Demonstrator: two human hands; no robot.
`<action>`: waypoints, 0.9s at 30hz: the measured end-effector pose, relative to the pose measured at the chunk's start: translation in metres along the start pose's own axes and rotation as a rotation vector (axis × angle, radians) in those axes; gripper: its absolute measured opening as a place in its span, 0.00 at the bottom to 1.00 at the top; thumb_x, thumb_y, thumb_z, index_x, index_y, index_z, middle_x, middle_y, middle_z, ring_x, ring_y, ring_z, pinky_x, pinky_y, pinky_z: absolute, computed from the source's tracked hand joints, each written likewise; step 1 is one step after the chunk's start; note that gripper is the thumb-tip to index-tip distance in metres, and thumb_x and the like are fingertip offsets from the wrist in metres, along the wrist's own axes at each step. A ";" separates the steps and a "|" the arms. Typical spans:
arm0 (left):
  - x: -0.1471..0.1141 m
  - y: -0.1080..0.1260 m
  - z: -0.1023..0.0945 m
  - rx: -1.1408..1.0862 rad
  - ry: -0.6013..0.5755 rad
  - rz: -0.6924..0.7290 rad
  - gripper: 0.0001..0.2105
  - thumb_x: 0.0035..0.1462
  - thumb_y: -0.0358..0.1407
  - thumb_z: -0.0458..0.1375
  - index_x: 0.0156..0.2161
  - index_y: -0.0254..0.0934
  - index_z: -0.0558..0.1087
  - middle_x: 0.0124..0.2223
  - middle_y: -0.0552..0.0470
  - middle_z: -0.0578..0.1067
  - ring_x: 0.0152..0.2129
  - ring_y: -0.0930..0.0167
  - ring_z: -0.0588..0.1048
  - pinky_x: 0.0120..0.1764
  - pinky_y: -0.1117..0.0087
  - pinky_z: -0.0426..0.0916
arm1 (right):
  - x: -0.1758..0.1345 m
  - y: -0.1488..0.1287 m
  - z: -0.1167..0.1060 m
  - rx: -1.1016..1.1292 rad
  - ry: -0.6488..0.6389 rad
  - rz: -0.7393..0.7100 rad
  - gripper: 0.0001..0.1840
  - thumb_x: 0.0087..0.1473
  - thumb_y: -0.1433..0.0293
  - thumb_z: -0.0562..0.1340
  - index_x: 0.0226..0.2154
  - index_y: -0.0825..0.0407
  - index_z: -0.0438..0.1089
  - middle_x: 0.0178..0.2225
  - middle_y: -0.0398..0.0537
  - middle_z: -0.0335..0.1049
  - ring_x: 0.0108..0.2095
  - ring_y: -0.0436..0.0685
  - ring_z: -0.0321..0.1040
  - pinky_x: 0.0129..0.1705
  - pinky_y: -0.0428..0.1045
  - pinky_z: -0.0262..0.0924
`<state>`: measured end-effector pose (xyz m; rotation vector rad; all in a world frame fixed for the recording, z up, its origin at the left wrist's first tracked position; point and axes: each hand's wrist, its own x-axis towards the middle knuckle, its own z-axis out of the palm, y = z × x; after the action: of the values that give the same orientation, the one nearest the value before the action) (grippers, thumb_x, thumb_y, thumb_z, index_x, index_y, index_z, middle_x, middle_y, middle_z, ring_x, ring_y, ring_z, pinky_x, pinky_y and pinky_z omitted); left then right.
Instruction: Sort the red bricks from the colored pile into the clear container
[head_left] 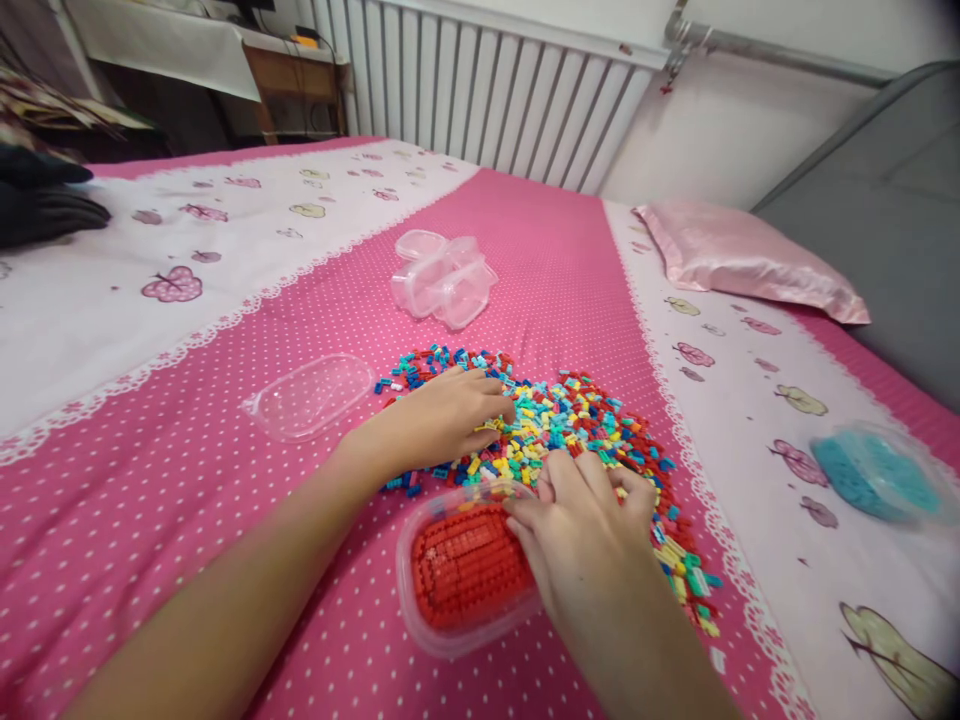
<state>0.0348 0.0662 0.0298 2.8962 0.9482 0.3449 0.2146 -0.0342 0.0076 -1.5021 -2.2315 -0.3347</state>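
Note:
A heap of small toy building bricks (pixel 536 415) in red, yellow, blue, green and white lies on the bed. My left hand (pixel 457 410) rests over its left part, fingers bent down and thumb apart, with yellow bricks showing between them. In front of the heap stands a clear plastic container (pixel 416 625) with a layer of red bricks (pixel 469 565) inside. My right hand (pixel 589 525) is at the container's right side, partly covering it. Its fingers are curled together and the thumb is near the rim; what they hold, if anything, is hidden.
A clear lid (pixel 311 397) lies left of the heap. Several clear containers (pixel 442 278) are grouped farther back. A container of turquoise contents (pixel 881 470) sits at the right. A pink pillow (pixel 750 265), a radiator (pixel 480 85) and a black glove-like item (pixel 49 200) border the bed area.

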 end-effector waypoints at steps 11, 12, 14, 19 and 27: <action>0.000 0.000 0.000 -0.014 0.010 0.005 0.05 0.67 0.33 0.58 0.45 0.35 0.75 0.43 0.47 0.77 0.41 0.65 0.73 0.45 0.64 0.63 | 0.002 0.008 -0.017 0.055 -0.129 -0.077 0.10 0.50 0.74 0.74 0.24 0.43 0.78 0.29 0.43 0.68 0.35 0.58 0.60 0.43 0.56 0.42; 0.000 0.000 0.000 -0.019 0.010 0.005 0.05 0.67 0.33 0.58 0.45 0.35 0.75 0.43 0.47 0.77 0.41 0.65 0.73 0.45 0.64 0.63 | 0.003 0.009 -0.019 0.070 -0.145 -0.083 0.09 0.51 0.73 0.73 0.26 0.42 0.79 0.30 0.43 0.69 0.36 0.58 0.61 0.42 0.56 0.42; 0.000 0.000 0.000 -0.024 0.010 0.006 0.05 0.68 0.33 0.58 0.45 0.35 0.75 0.43 0.47 0.77 0.41 0.65 0.73 0.45 0.64 0.63 | 0.003 0.012 -0.022 0.088 -0.155 -0.079 0.08 0.54 0.72 0.72 0.28 0.41 0.80 0.31 0.43 0.68 0.36 0.58 0.62 0.43 0.56 0.43; 0.000 0.000 0.000 -0.021 0.004 0.000 0.05 0.67 0.33 0.58 0.45 0.35 0.74 0.44 0.47 0.77 0.42 0.64 0.73 0.45 0.65 0.63 | 0.003 0.014 -0.025 0.095 -0.192 -0.102 0.06 0.58 0.69 0.70 0.32 0.39 0.80 0.33 0.43 0.68 0.37 0.58 0.62 0.44 0.56 0.44; 0.000 -0.001 0.000 0.002 -0.007 0.007 0.05 0.68 0.34 0.58 0.44 0.35 0.74 0.44 0.47 0.77 0.41 0.64 0.73 0.45 0.64 0.62 | 0.004 0.013 -0.025 0.097 -0.220 -0.118 0.05 0.56 0.69 0.72 0.31 0.39 0.81 0.32 0.44 0.69 0.37 0.58 0.61 0.43 0.56 0.43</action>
<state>0.0345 0.0669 0.0292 2.9009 0.9383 0.3344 0.2304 -0.0372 0.0312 -1.4198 -2.4748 -0.0983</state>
